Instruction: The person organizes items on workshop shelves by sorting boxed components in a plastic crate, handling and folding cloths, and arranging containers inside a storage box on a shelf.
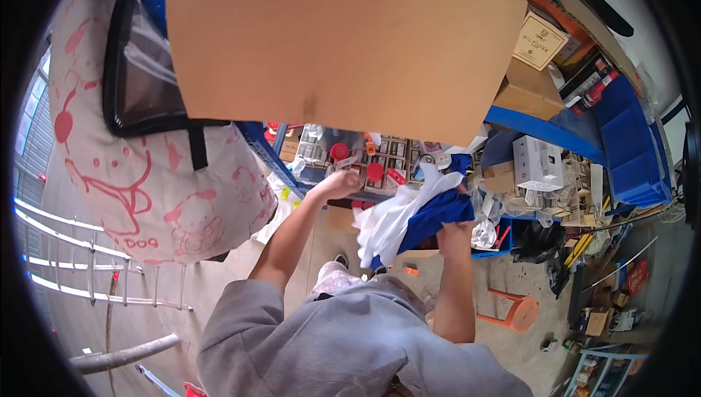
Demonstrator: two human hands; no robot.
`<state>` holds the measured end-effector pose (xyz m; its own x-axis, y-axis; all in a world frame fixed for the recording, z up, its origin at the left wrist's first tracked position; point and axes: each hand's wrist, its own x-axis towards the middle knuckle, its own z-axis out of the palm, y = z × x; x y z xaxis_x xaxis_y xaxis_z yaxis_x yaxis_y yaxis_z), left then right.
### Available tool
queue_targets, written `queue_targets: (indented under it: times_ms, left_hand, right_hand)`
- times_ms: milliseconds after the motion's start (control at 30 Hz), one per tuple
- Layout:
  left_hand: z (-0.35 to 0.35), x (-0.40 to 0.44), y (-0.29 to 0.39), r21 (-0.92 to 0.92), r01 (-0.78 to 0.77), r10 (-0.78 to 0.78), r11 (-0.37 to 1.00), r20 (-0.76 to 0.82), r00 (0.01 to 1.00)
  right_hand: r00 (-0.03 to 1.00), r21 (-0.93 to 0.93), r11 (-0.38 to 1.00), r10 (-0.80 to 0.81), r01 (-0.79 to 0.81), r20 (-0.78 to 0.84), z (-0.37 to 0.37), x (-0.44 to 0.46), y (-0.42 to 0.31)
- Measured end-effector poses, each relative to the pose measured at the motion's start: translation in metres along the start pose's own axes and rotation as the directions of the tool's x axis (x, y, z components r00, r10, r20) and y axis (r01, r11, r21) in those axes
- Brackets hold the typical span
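My right hand (457, 238) grips a bundle of cloth by its right side. The bundle has a blue cloth (432, 223) and a white cloth (391, 216) lying together, with loose folds hanging to the left. At the shelf's front, my left hand (342, 184) is held apart from the cloth, its fingers curled; whether anything is in them cannot be made out. Just beyond it stand a round red lid (339, 151) and another red lid (374, 171) among small boxes.
A large cardboard box (343, 47) juts out overhead. To the left hangs a pink-printed cover (175, 200) with a clear window. On the right are a white box (538, 163), blue bins (634, 156) and an orange stool (520, 312). Metal rails (95, 298) stand at left.
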<state>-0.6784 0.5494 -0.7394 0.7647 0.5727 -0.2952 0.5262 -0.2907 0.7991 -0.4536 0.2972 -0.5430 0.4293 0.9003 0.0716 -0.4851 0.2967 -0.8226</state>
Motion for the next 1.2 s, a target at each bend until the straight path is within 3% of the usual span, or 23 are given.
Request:
queue_targets:
  times_ms: [33, 100, 167, 200, 333, 467, 533, 600, 700, 800, 900, 1033, 1100, 1167, 1200]
  left_hand:
    - [-0.011, 0.008, 0.025, 0.011, 0.079, -0.077, 0.997, -0.140, 0.987]
    - [0.011, 0.084, -0.039, -0.314, -0.046, -0.083, 0.948, -0.384, 0.920]
    - [0.009, 0.127, -0.038, -0.078, -0.233, 0.160, 0.969, -0.522, 0.838]
    - [0.003, 0.157, -0.038, 0.157, -0.125, 0.182, 0.980, -0.435, 0.882]
    - [-0.019, 0.216, -0.029, 0.263, 0.080, 0.053, 0.961, -0.464, 0.884]
    - [-0.037, 0.250, -0.026, 0.205, 0.147, -0.019, 0.968, -0.522, 0.852]
    - [-0.046, 0.255, -0.026, 0.094, 0.074, -0.005, 0.993, -0.585, 0.811]
    - [-0.056, 0.247, -0.026, -0.089, -0.105, 0.022, 0.991, -0.653, 0.757]
    - [-0.083, 0.207, -0.005, -0.448, -0.502, 0.044, 0.740, -0.713, 0.700]
    - [-0.123, 0.157, 0.032, -0.596, -0.706, 0.111, 0.382, -0.729, 0.675]
    - [-0.150, 0.104, 0.072, -0.627, -0.751, 0.179, 0.208, -0.730, 0.660]
    - [-0.149, 0.030, 0.129, -0.652, -0.747, 0.232, 0.128, -0.713, 0.662]
    - [-0.131, -0.010, 0.169, -0.669, -0.736, 0.255, 0.101, -0.698, 0.669]
    - [-0.103, -0.046, 0.209, -0.680, -0.733, 0.367, -0.025, -0.688, 0.626]
    - [-0.090, -0.057, 0.220, -0.689, -0.725, 0.285, -0.007, -0.696, 0.659]
  right_hand:
    - [0.999, 0.025, 1.000, 0.014, -0.013, -0.050, -0.007, -0.003, 0.007]
    - [0.997, 0.004, 0.999, 0.034, -0.034, -0.067, -0.019, -0.008, 0.014]
    - [0.994, -0.067, 0.998, 0.004, -0.012, -0.113, -0.027, -0.010, 0.024]
    - [0.995, -0.132, 0.991, -0.035, 0.023, -0.094, -0.032, -0.012, 0.026]
    - [0.998, -0.166, 0.984, -0.064, 0.058, -0.026, -0.066, -0.022, 0.044]
    - [0.993, -0.186, 0.975, -0.118, 0.119, 0.020, -0.075, -0.025, 0.057]
    - [0.994, -0.212, 0.972, -0.108, 0.099, -0.030, -0.075, -0.023, 0.060]
    - [0.990, -0.220, 0.974, -0.079, 0.053, -0.114, -0.083, -0.026, 0.066]
    - [0.985, -0.189, 0.982, -0.047, 0.015, -0.165, -0.074, -0.019, 0.055]
    - [0.991, -0.213, 0.972, -0.115, 0.098, -0.065, -0.060, -0.006, 0.030]
    - [0.998, -0.159, 0.985, -0.064, 0.059, -0.024, -0.058, 0.004, 0.013]
    - [0.997, -0.191, 0.979, -0.052, 0.064, 0.065, -0.042, 0.018, -0.014]
    - [0.999, -0.213, 0.976, -0.034, 0.038, 0.023, -0.032, 0.021, -0.020]
    - [0.892, -0.386, 0.819, -0.308, 0.426, 0.331, -0.011, 0.029, -0.033]
    - [0.873, -0.350, 0.829, -0.295, 0.436, 0.388, 0.000, 0.030, -0.036]
